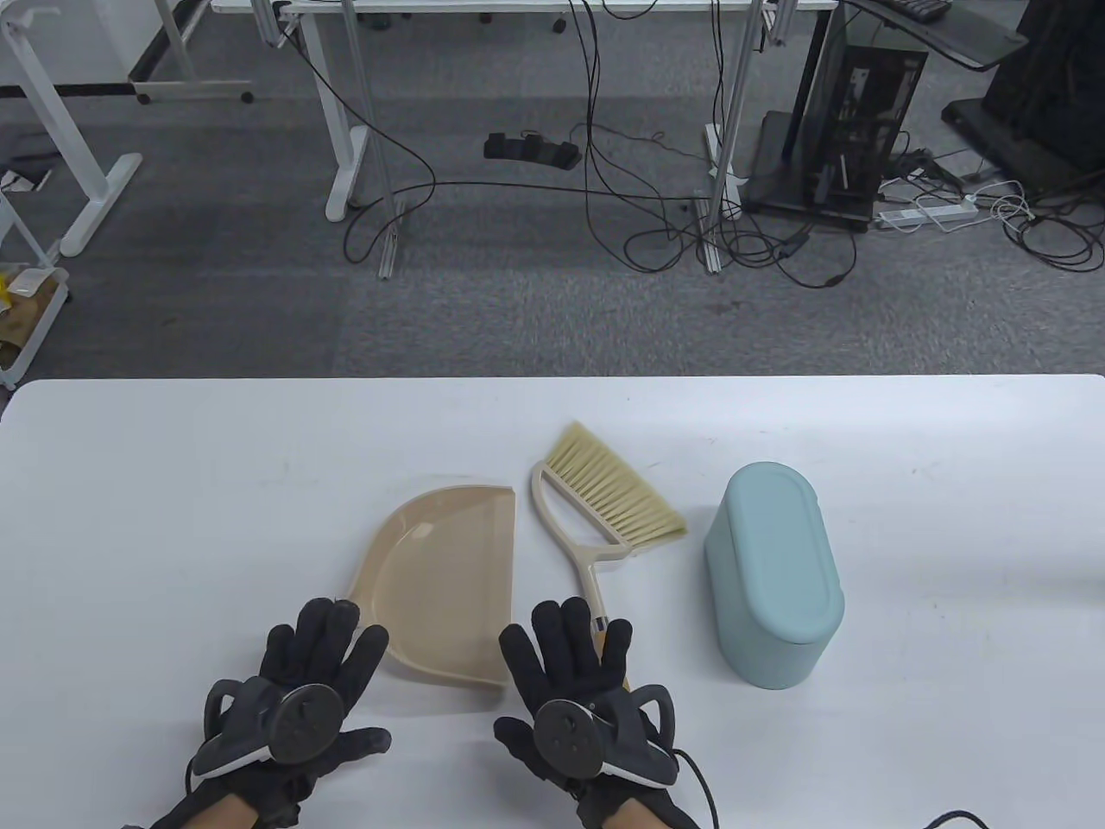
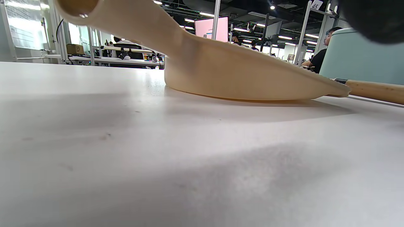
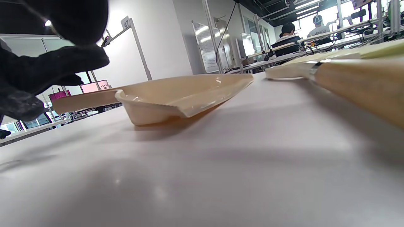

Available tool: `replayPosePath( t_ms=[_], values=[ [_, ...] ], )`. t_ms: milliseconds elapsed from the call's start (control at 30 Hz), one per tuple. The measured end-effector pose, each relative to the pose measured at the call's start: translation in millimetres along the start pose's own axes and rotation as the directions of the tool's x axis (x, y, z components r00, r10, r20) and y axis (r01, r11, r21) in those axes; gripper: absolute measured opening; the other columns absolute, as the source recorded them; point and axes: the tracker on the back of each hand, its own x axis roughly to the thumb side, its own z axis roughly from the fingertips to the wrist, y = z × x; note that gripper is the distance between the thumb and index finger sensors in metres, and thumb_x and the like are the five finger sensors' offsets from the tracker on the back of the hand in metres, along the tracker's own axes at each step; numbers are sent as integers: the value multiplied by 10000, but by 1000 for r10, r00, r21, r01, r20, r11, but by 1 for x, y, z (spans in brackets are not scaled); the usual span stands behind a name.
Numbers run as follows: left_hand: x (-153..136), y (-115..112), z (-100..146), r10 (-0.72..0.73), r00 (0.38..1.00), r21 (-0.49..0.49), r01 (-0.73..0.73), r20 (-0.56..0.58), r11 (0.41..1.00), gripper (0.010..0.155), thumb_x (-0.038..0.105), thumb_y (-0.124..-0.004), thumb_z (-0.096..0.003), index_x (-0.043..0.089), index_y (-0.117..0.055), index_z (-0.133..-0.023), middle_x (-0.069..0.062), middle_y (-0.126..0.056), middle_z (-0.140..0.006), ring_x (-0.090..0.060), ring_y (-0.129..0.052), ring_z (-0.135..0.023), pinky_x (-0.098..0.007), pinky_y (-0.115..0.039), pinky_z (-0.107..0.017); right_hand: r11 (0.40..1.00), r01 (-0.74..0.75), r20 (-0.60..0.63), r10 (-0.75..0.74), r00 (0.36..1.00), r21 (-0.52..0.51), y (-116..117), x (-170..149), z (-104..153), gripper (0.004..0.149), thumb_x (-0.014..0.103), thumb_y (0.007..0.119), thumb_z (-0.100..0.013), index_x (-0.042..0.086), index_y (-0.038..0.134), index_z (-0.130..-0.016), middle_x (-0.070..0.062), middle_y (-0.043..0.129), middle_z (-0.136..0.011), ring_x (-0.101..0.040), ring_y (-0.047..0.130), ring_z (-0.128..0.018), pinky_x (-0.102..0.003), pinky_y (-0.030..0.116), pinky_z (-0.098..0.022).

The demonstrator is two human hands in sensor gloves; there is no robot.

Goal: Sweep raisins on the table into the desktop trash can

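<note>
A beige dustpan (image 1: pixel 440 579) lies on the white table (image 1: pixel 173 484). To its right is a small brush (image 1: pixel 604 501) with pale bristles. A light blue trash can (image 1: pixel 773 574) stands right of the brush. My left hand (image 1: pixel 324 643) lies flat with fingers spread, its fingertips at the dustpan's near left corner. My right hand (image 1: pixel 570 643) lies flat with fingers spread, over the wooden end of the brush handle (image 3: pixel 356 78). Neither hand grips anything. The left wrist view shows the dustpan (image 2: pixel 240 75) close ahead. I see no raisins in any view.
The table's far edge (image 1: pixel 552 377) runs across the middle of the table view; beyond it lie grey floor, desk legs and cables. The trash can (image 2: pixel 356 56) shows behind the dustpan in the left wrist view.
</note>
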Motion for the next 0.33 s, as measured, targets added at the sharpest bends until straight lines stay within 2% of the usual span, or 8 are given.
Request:
replayPosePath(
  t_ms=[333],
  values=[
    [-6, 0, 1, 12, 999, -13, -13, -35, 1000, 1000, 728, -692, -427, 316, -99, -1120, -74, 108, -1154, -416, 90, -1084, -712, -167, -744, 999, -18, -1, 18, 1000, 35, 2, 1, -1, 879, 631, 645, -520, 303, 88, -1116, -148, 58, -1181, -435, -11, -1055, -695, -7, -622]
  ],
)
